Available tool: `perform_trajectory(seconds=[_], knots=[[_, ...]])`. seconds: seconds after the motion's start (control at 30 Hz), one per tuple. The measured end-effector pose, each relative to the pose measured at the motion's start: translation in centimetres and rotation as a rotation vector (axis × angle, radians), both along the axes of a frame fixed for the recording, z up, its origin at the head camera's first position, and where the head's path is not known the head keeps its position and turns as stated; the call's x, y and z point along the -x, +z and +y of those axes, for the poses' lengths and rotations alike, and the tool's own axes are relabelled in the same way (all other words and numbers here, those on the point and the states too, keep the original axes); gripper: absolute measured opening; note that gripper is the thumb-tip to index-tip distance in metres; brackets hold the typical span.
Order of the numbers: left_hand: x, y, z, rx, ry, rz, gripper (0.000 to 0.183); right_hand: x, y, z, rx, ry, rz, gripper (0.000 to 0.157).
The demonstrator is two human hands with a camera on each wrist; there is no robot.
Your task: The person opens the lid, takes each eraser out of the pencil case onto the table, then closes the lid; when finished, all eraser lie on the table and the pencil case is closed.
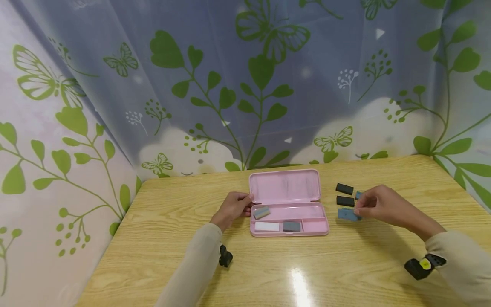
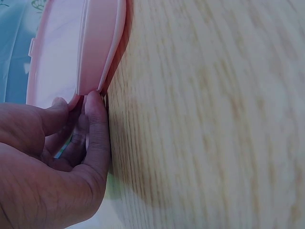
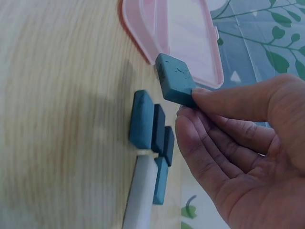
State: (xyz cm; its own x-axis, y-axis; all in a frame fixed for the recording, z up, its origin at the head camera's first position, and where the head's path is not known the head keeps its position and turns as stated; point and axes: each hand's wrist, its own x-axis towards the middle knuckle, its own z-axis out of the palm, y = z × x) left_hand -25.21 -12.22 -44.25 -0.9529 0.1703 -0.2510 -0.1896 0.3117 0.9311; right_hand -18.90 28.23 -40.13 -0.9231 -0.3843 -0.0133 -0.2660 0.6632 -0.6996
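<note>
An open pink pencil case (image 1: 284, 233) lies with its lid (image 1: 284, 186) tipped back. My left hand (image 1: 234, 208) holds the case's left end near the hinge, with thumb at the lid and a finger at the base (image 2: 97, 62). Inside the case are a grey-and-tan eraser (image 1: 262, 212), a white eraser (image 1: 267, 227) and a dark grey eraser (image 1: 292, 226). Right of the case, my right hand (image 1: 383, 209) pinches a blue eraser (image 3: 175, 78) between thumb and fingers, raised over the other erasers.
On the wooden table (image 1: 184, 264) right of the case lie two black erasers (image 1: 344, 188) and a small blue one (image 1: 358, 195). The right wrist view also shows another blue eraser (image 3: 142, 119) and a white block (image 3: 140, 191). A patterned curtain (image 1: 215, 85) closes off the back.
</note>
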Motion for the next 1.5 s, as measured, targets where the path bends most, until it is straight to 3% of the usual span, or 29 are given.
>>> perform_trajectory(seconds=[0.97,1.23,1.5], knots=[[-0.1,0.0,-0.1,-0.001,-0.009,0.014,0.030,-1.0,-3.0,2.8,0.074,-0.029,-0.153,0.008],[-0.1,0.0,0.0,-0.004,-0.004,0.010,0.028,-1.0,-3.2,2.9,0.071,-0.022,-0.117,0.006],[0.0,-0.1,0.0,-0.002,-0.002,0.004,0.028,-0.9,-2.8,2.7,-0.058,-0.059,-0.024,0.005]])
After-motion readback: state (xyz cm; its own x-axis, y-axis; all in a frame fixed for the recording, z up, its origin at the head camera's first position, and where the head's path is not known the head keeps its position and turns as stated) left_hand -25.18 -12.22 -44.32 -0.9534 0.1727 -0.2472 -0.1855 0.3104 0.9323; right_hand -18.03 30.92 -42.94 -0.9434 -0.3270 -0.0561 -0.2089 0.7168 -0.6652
